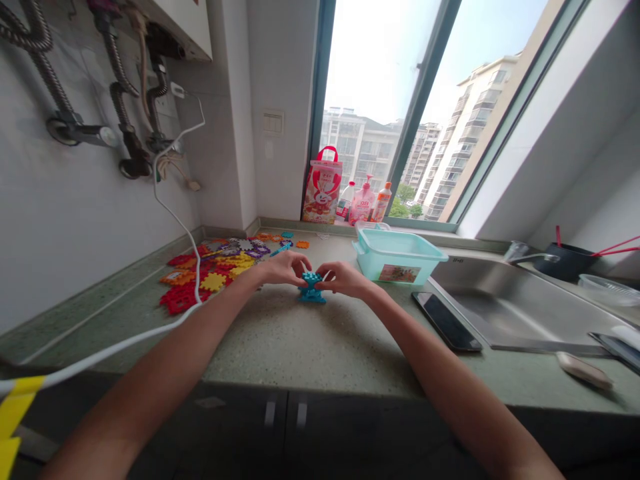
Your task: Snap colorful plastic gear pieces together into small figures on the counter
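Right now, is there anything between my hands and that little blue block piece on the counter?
Nothing visible stands between them. The left hand and the right hand both touch the blue block piece from either side. The pile of coloured blocks lies off to the left, apart from it.

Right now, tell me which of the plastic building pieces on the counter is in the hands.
The blue piece assembly, held between the left hand and right hand mid-counter. The red, yellow, orange and purple pieces lie loose to the left, untouched.
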A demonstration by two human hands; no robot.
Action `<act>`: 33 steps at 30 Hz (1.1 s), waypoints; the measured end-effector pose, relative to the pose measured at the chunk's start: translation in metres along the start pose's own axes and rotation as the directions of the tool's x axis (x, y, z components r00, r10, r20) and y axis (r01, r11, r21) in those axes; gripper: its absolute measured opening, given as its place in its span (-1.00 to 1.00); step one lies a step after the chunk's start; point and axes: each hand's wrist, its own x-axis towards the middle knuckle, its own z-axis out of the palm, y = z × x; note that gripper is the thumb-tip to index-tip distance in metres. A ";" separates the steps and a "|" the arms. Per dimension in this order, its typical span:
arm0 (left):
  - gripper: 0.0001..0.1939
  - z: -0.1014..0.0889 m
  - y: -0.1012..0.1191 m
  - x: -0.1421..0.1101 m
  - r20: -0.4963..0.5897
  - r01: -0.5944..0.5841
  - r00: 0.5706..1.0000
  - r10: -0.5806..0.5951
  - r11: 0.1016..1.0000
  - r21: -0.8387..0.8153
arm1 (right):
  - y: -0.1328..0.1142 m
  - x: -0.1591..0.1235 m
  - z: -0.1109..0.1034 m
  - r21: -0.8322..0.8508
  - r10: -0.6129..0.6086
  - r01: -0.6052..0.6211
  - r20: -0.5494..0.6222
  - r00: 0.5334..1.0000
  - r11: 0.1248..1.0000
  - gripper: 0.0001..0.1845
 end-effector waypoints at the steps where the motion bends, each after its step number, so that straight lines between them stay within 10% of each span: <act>1: -0.53 0.000 -0.001 0.000 0.004 0.018 1.000 -0.018 1.000 0.002 | 0.000 0.000 -0.001 0.012 0.001 -0.001 0.001 1.000 1.000 -0.68; 12: -0.49 -0.010 -0.010 -0.005 0.070 0.208 0.977 -0.204 0.976 -0.069 | 0.001 0.000 -0.004 -0.022 -0.014 0.013 -0.031 0.999 1.000 -0.69; 33: -0.68 0.003 -0.024 0.003 0.105 0.112 0.987 -0.122 0.989 0.094 | 0.003 -0.001 -0.004 -0.084 -0.017 0.014 -0.038 0.999 0.996 -0.75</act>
